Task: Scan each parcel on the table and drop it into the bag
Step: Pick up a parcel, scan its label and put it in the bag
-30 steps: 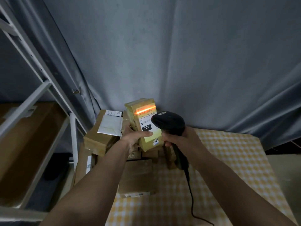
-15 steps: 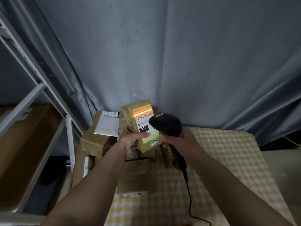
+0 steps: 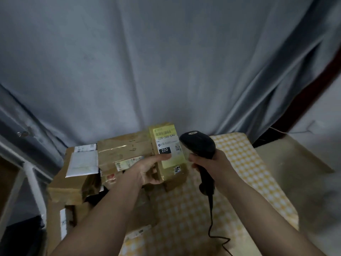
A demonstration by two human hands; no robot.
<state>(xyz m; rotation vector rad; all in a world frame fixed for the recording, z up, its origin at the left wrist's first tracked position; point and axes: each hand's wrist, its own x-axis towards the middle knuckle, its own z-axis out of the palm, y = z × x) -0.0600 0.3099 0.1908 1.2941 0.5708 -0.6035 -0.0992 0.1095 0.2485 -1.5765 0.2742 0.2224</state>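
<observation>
My left hand grips a small brown parcel with a yellowish label reading 220, its label face turned toward me. My right hand holds a black barcode scanner by its handle, its head just right of the parcel's label. No scan light shows on the label. The scanner's cable trails down over the yellow checked tablecloth. Behind and left of the held parcel lies a pile of other cardboard parcels. No bag is visible.
A grey curtain hangs behind the table. A white shelf frame stands at the left beside a leaning box with a white mailer on top. A flat parcel lies under my left forearm.
The orange scan line on the label has gone out. The view has swung right and up; my hands with parcel and scanner sit lower and more apart.
</observation>
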